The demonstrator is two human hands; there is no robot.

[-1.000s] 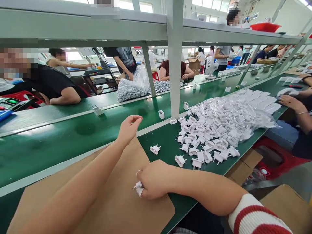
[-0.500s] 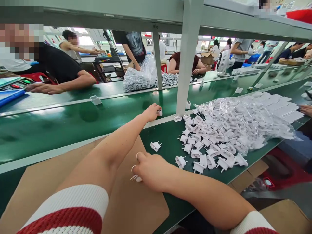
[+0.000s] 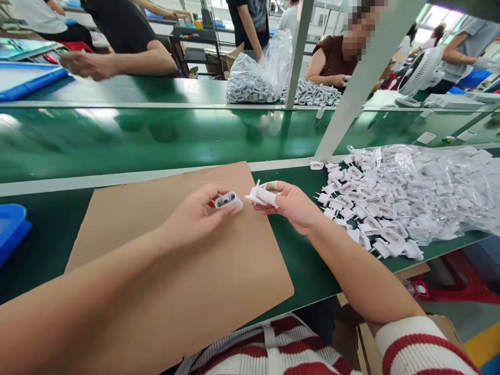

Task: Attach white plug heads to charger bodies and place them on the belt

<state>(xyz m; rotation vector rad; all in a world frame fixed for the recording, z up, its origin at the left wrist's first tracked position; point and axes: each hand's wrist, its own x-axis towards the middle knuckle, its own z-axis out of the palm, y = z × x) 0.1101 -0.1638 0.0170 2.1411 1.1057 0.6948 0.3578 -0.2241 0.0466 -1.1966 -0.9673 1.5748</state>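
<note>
My left hand (image 3: pixel 201 209) grips a white charger housing (image 3: pixel 229 202), its open oval end showing dark parts inside. Close by on the right, my right hand (image 3: pixel 289 203) holds a white plug cap (image 3: pixel 258 195) with metal pins; pale finger covers wrap some of its fingertips. The housing and the cap are a small gap apart, above the right part of a brown cardboard sheet (image 3: pixel 187 291). To the right of my right hand lies a heap of loose white plug caps (image 3: pixel 363 208), some spilling from a clear plastic bag (image 3: pixel 441 192).
Behind the cardboard runs a green conveyor belt (image 3: pixel 175 140), with a slanted metal post (image 3: pixel 351 104) at its near edge. A blue tray (image 3: pixel 13 224) sits at the left. Co-workers sit across the belt, near a bag of grey parts (image 3: pixel 253 88).
My left hand has come back from the belt with the white charger housing. My right hand has lifted with the plug cap, and the two hands now face each other. The view has shifted.
</note>
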